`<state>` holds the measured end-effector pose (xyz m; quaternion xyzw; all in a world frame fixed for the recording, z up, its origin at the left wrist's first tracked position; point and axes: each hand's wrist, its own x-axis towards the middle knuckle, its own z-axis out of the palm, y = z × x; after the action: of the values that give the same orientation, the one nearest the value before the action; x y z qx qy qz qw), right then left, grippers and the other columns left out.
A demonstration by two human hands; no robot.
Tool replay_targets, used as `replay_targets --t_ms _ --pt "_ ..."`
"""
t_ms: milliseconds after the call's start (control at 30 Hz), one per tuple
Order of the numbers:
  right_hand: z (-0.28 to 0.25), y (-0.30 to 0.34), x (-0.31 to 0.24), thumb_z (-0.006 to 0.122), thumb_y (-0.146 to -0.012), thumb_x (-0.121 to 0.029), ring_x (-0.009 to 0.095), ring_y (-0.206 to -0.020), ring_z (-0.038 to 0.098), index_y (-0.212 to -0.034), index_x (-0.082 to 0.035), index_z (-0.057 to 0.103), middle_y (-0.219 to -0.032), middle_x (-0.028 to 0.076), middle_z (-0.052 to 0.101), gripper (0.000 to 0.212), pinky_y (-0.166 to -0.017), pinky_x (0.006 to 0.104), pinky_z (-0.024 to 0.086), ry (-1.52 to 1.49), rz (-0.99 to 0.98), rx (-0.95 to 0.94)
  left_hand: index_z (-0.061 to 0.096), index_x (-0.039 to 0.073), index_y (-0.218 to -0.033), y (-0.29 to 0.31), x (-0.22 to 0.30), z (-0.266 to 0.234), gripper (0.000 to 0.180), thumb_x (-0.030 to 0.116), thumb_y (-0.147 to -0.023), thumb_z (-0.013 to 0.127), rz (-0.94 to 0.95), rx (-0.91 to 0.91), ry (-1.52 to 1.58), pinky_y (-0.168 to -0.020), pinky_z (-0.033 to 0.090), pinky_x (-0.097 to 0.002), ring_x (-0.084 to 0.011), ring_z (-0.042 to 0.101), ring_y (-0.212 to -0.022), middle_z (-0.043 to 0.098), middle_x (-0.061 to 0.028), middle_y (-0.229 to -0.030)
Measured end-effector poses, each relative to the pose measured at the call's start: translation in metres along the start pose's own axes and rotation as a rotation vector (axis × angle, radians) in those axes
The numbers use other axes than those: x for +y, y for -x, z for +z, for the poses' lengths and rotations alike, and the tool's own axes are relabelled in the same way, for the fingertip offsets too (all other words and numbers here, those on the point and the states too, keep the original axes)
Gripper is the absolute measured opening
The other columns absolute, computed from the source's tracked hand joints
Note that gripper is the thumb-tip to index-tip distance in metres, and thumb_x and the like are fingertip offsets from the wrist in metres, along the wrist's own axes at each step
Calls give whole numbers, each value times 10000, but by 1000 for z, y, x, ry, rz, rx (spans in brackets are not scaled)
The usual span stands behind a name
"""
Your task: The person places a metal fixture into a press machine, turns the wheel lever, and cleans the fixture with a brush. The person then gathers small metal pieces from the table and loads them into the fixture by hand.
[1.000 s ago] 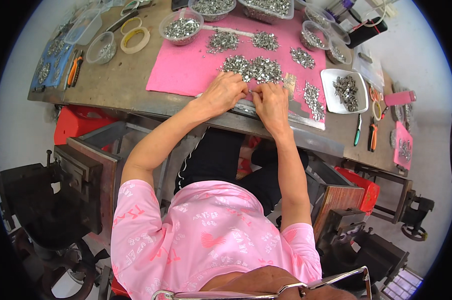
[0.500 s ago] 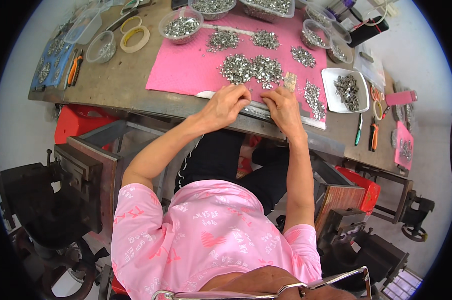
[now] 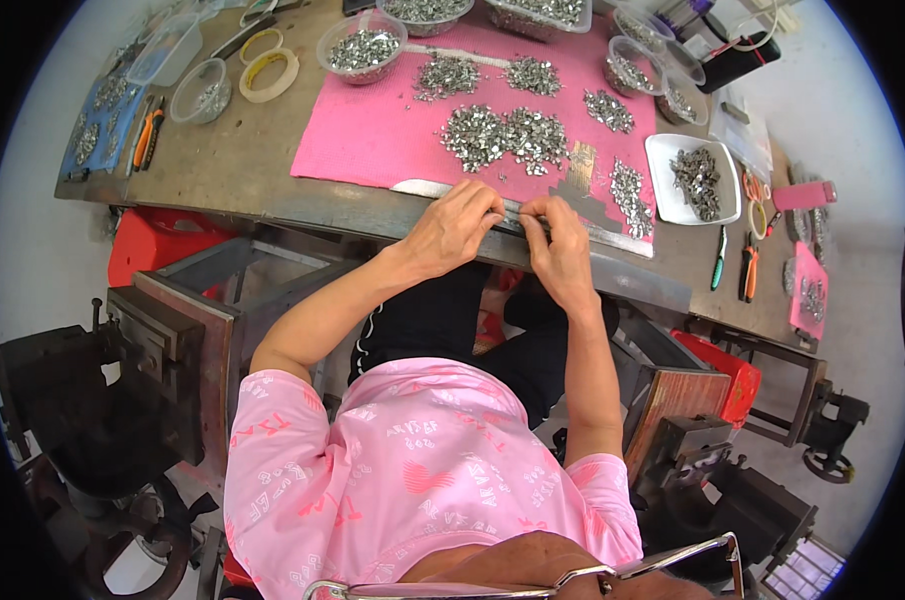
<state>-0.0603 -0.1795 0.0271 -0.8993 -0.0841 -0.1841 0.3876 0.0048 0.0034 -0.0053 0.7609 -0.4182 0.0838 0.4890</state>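
At the bench's near edge my left hand (image 3: 455, 225) is closed, thumb and index finger pinched together. Close beside it my right hand (image 3: 561, 250) is pinched too, its fingertips a little apart from the left's. Whatever sits between the fingertips is too small and covered to make out. Just beyond lies a pink mat (image 3: 363, 135) bearing piles of small shiny metal pieces (image 3: 473, 138). A flat grey strip (image 3: 591, 205) with a tan card (image 3: 582, 163) lies past my right hand. A white band (image 3: 421, 187) borders the mat's near edge.
Clear tubs of metal pieces (image 3: 363, 50) stand along the back. A white dish (image 3: 661, 195) sits right of the mat, near orange-handled pliers (image 3: 749, 270) and a green brush (image 3: 719, 262). Tape rolls (image 3: 270, 76) and more pliers (image 3: 149, 135) lie left. Vises (image 3: 123, 370) flank me.
Both hands have drawn slightly toward me, off the mat's edge. My right hand has shifted left, exposing more of the grey strip. The fingers stay pinched.
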Motion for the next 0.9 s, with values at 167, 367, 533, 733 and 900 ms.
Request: replay_targets --t_ms 167,367,533,733,900 --pt "13 7 3 669 -853 26 330 -836 595 -923 -10 589 -878 125 614 112 -777 416 448 -13 -45 55 550 -11 -956 -1 5 1 113 6 -884 635 43 11 -68 -745 488 -427 -347 586 -835 593 -138 -900" --pt "14 7 1 685 -845 21 320 -832 595 -916 -17 596 -879 115 619 120 -772 409 445 37 -67 67 552 -7 -952 0 6 1 122 -2 -870 643 53 16 -153 -741 493 -428 -344 594 -834 594 -139 -897" --pt "19 10 4 708 -836 6 296 -842 609 -932 -28 630 -907 97 648 129 -781 392 440 98 -92 115 563 4 -945 -4 3 -2 88 22 -888 627 -21 -23 -66 -763 492 -441 -343 591 -860 593 -138 -902" --pt "7 9 3 721 -833 -16 274 -880 632 -949 -41 693 -953 86 683 121 -803 388 442 110 -169 41 577 -6 -966 0 10 0 141 13 -864 673 55 27 -186 -743 501 -435 -333 606 -828 612 -127 -906" --pt "1 -11 9 712 -849 -55 275 -868 631 -924 -42 711 -902 89 673 76 -790 394 440 172 -70 33 621 4 -958 1 7 0 119 33 -865 689 61 46 -152 -749 505 -435 -320 617 -824 644 -114 -911"
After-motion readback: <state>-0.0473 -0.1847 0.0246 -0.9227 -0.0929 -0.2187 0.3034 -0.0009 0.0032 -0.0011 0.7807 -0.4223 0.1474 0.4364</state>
